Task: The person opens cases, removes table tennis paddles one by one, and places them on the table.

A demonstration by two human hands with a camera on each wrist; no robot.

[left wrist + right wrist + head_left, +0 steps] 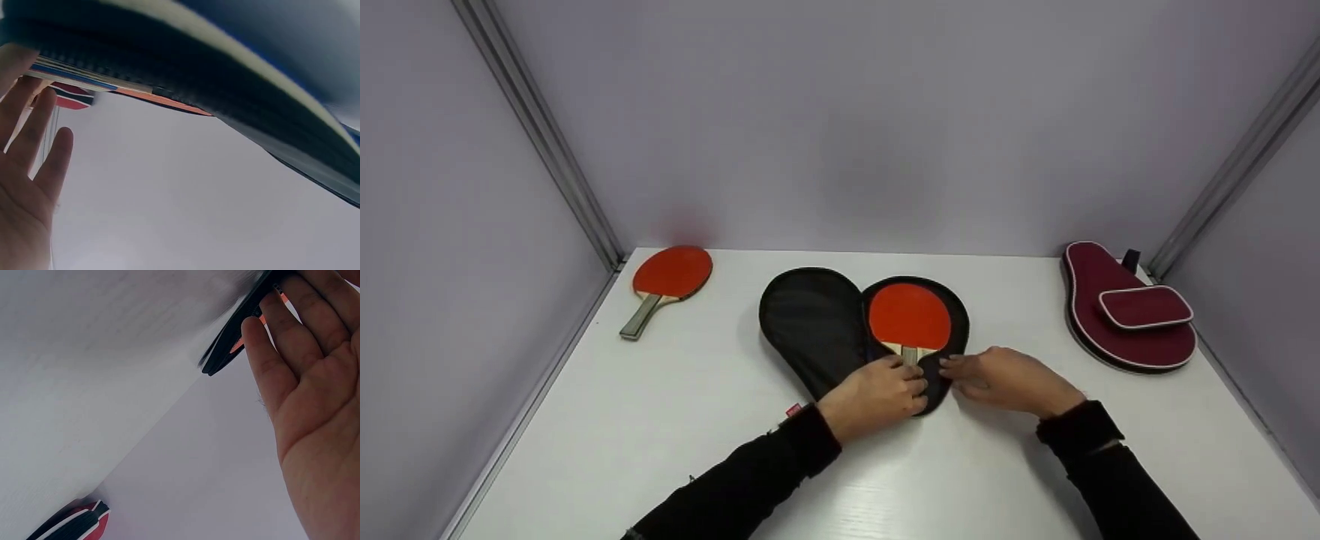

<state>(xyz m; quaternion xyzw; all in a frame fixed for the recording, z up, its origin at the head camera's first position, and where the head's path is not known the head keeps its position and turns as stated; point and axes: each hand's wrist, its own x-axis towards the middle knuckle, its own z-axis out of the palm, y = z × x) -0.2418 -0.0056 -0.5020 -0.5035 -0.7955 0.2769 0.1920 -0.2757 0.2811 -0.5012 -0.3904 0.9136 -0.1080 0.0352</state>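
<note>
A black paddle case (812, 319) lies unzipped and spread open mid-table. In its right half sits a table tennis paddle (911, 315) with an orange-red face, handle toward me. My left hand (874, 397) reaches over the lower part of the case, fingertips on the paddle's handle, which it partly hides. Its fingers (53, 160) look fairly straight from the left wrist. At the case's lower right rim, my right hand (1009, 379) touches the edge with extended fingers (292, 332). The orange face shows just past those fingers in the right wrist view.
Toward the back left of the white table (660, 420) lies a second orange-red paddle (673, 271). A closed maroon paddle case (1140, 345) with white piping and a small pocket stands at the right edge. Grey panels (847, 135) enclose the back and sides.
</note>
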